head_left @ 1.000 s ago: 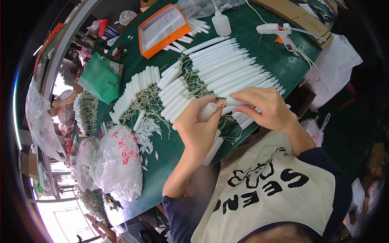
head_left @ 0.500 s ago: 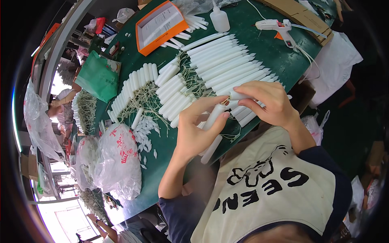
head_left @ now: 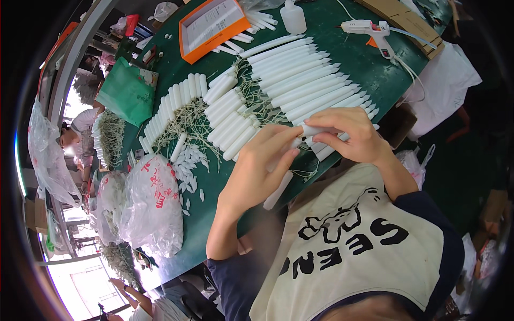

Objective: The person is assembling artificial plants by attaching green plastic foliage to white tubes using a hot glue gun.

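My left hand [head_left: 254,168] is closed around a slim white tube, largely hidden by my fingers. Below that hand a white tube end [head_left: 278,191] sticks out; I cannot tell if it is the same tube. My right hand [head_left: 356,131] pinches another white tube [head_left: 311,130], its end meeting my left fingertips. Thin wire shows faintly at the junction. Just beyond my hands, white candle-shaped sticks with pointed tips [head_left: 300,80] lie side by side. To their left are shorter white tubes [head_left: 230,109] with tangled pale wires [head_left: 187,120].
Small white flame-shaped pieces [head_left: 187,168] lie near a clear plastic bag [head_left: 152,208]. A glue gun [head_left: 375,35], white squeeze bottle [head_left: 293,18] and orange box [head_left: 214,43] stand at the back. A green bag [head_left: 128,91] is at left, with other people [head_left: 80,134] beyond.
My hands have come closer together, and my left fingers now cover more of the tube and the wire at the junction. The view has shifted slightly.
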A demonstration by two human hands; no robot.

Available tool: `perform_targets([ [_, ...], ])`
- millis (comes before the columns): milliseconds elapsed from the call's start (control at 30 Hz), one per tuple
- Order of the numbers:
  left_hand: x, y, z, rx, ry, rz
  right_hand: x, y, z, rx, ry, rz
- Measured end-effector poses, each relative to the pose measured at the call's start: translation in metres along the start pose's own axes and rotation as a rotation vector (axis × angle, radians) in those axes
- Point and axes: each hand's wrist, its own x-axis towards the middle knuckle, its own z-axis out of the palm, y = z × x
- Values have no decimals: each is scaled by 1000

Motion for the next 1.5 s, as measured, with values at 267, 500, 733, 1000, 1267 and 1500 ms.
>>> perform_targets([
  [267, -8, -3, 6, -87, 172, -202, 7, 7, 0, -83, 12, -66],
  [500, -10, -10, 5, -38, 243, -177, 14, 11, 10, -135, -5, -187],
  [733, -12, -25, 6, 182, 155, -134, 7, 28, 25, -240, -104, -133],
  [1000, -25, -44, 14, 373, 102, -86, -5, 37, 38, -304, -194, -75],
  [1267, -30, -39, 4, 385, 33, -50, -7, 38, 27, -285, -282, -42],
  [1500, -24, -37, -2, 397, -10, -30, -1, 36, 21, -212, -309, -93],
])
